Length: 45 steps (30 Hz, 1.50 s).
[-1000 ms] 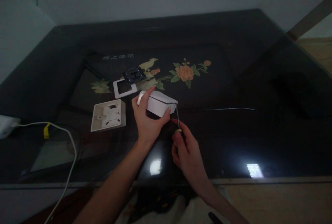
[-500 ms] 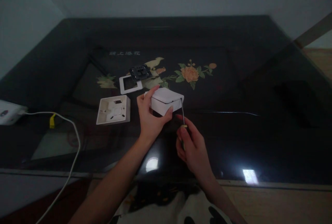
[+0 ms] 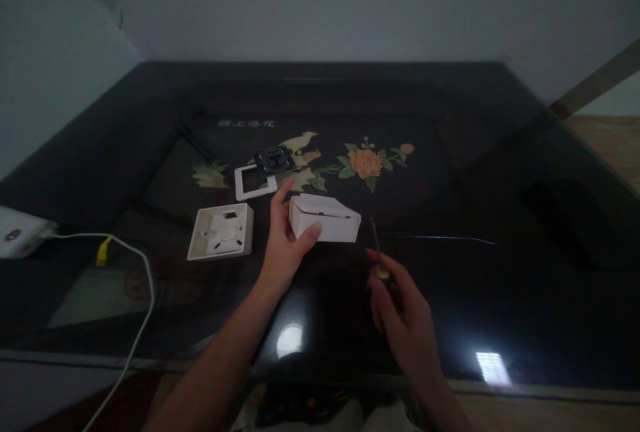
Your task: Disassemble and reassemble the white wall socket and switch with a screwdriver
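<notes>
My left hand is closed around the left end of a white plastic wall-switch box, thumb on its near side and fingers behind. The box's lid panel sits tilted, with a dark gap along its near edge. In my right hand is a screwdriver, its thin metal shaft pointing up and away. The tip stands apart from the box, just to its right. Most of the handle is hidden in my fingers.
To the left lies an open white back box. Behind it, a white frame is partly under a black mounting plate. A white cable with a yellow tag runs from a white device on the glossy dark table.
The screwdriver tip has come away from the box's right corner, as my right hand moved right and down. The lid panel now stands more raised, and the box is turned slightly.
</notes>
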Each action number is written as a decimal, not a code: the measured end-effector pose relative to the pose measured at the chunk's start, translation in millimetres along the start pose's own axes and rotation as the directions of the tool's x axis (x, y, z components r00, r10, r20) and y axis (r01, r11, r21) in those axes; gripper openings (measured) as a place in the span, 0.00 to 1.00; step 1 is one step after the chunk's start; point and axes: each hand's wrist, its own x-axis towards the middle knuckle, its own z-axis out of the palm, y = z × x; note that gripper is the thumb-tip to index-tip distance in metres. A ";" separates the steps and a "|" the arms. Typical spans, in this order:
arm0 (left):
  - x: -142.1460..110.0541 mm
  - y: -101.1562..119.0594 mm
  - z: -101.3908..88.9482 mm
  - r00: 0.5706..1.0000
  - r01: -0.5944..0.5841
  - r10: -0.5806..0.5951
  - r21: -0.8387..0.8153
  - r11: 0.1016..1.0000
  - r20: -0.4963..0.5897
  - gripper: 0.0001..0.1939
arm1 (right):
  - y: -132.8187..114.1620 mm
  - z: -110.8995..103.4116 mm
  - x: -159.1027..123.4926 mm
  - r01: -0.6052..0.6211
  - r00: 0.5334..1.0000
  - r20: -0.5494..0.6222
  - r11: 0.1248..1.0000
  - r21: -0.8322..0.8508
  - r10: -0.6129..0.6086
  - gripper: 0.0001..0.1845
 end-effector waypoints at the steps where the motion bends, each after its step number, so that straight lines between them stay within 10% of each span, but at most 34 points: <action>1: -1.8 1.3 0.6 0.999 0.025 -0.024 -0.029 0.999 0.028 0.50 | -3.1 -1.9 2.2 -0.055 0.997 -0.043 0.997 0.049 0.057 0.25; 8: -16.7 10.1 13.0 0.977 0.075 -0.061 -0.057 0.996 0.206 0.46 | -16.2 0.0 20.5 -0.256 0.965 0.130 0.922 0.291 0.227 0.38; 18: -26.4 15.5 20.0 0.916 0.328 -0.260 -0.197 0.924 0.305 0.47 | -15.9 0.2 21.8 -0.191 0.980 -0.008 0.959 0.208 0.197 0.34; 27: -25.0 7.0 19.9 0.971 0.157 -0.148 -0.032 0.987 0.190 0.51 | -21.7 -0.6 25.7 -0.103 0.991 -0.073 0.990 0.093 0.110 0.29; 45: -30.0 15.4 41.9 0.967 0.232 -0.254 -0.500 0.835 0.024 0.54 | -31.4 18.4 30.6 -0.113 0.993 -0.007 0.978 0.178 0.116 0.25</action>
